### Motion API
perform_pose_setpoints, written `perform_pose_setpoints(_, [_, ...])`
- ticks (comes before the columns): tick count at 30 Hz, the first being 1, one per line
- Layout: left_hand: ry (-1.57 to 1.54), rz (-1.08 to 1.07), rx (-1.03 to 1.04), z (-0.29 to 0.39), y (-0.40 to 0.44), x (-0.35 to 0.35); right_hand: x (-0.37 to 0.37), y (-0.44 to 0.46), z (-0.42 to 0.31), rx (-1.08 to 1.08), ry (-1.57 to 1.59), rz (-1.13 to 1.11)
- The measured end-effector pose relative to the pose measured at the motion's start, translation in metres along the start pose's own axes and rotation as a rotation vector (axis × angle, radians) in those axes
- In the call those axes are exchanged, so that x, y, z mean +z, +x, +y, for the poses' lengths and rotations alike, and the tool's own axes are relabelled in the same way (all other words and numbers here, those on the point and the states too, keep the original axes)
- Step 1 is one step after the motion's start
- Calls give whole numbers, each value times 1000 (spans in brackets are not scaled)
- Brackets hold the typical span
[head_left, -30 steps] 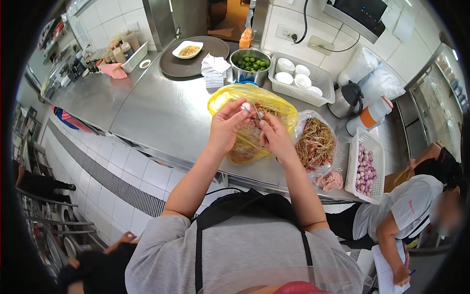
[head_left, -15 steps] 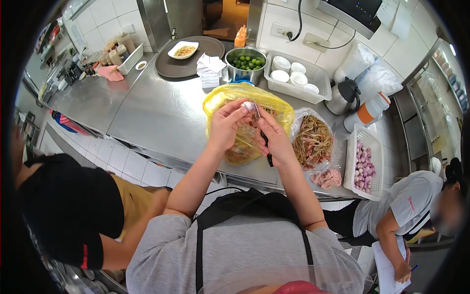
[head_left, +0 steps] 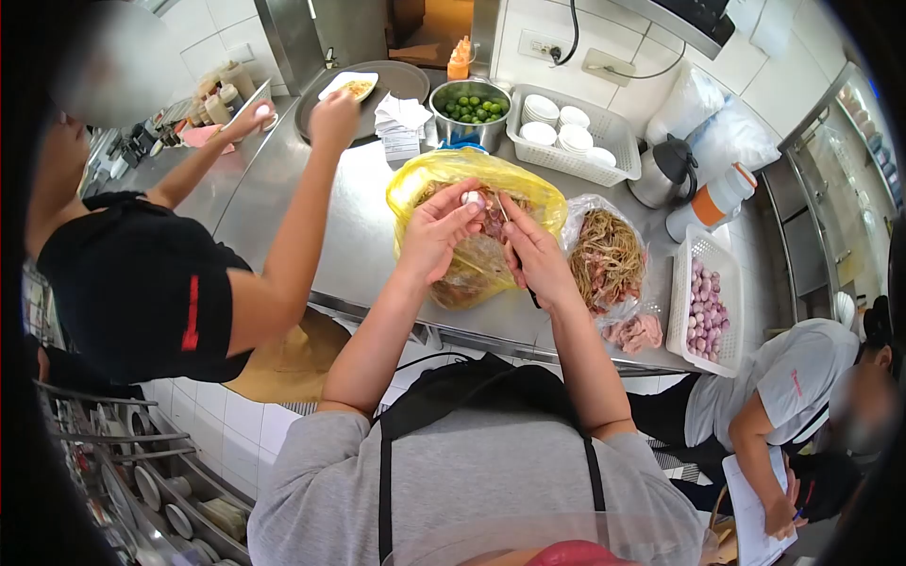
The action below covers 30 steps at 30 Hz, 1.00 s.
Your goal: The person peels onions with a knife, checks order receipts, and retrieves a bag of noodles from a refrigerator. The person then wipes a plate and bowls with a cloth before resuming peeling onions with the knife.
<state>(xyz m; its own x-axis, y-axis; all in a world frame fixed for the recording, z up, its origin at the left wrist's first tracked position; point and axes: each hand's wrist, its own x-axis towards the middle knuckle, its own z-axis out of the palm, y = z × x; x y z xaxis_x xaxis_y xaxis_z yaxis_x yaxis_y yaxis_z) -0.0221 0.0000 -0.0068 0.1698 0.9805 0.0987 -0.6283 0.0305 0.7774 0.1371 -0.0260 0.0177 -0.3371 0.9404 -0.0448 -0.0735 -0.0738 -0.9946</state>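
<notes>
Above a yellow plastic bag (head_left: 408, 193), my left hand (head_left: 432, 238) pinches a small pale shallot (head_left: 471, 198) between thumb and fingers. My right hand (head_left: 542, 262) is closed round a small knife (head_left: 504, 213); its blade points up beside the shallot and its black handle is mostly hidden in the palm. Reddish scraps show inside the yellow bag under both hands. To the right, a clear bag (head_left: 604, 266) holds dry roots and peelings. Purple shallots (head_left: 708, 307) fill a white basket (head_left: 714, 363) at the counter's right end.
A pot of green limes (head_left: 474, 111), a crate (head_left: 618, 172) of white cups, and a steel jug (head_left: 664, 172) stand behind. A pink cloth (head_left: 634, 333) lies near the front edge. At left, a co-worker's arm (head_left: 297, 226) reaches over the counter; another person (head_left: 769, 387) holds papers at right.
The co-worker at left has turned to the counter, one hand now at the white dish on the round tray. My hands stay almost in place with shallot and knife.
</notes>
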Motion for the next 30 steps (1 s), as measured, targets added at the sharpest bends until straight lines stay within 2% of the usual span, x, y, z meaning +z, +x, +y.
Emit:
perform_pose_setpoints(3, [58,57,58,-3,2,5,1,-2,1,14,-44,82])
perform_pose_setpoints(9, [107,19,89,-8,6,11,9,-10,-3,-83,-3,28])
perform_pose_setpoints(12, [142,-24,72,-6,6,11,3,-10,-1,-64,33,50])
perform_pose_setpoints(18, [-21,-165,-82,-3,6,7,-8,-9,2,-6,127,120])
perform_pose_setpoints(24, [-68,-62,-94,-2,6,16,-8,-12,1,-97,-4,122])
perform_pose_setpoints(30, [172,-74,3,-2,6,14,-12,-13,2,-30,-50,27])
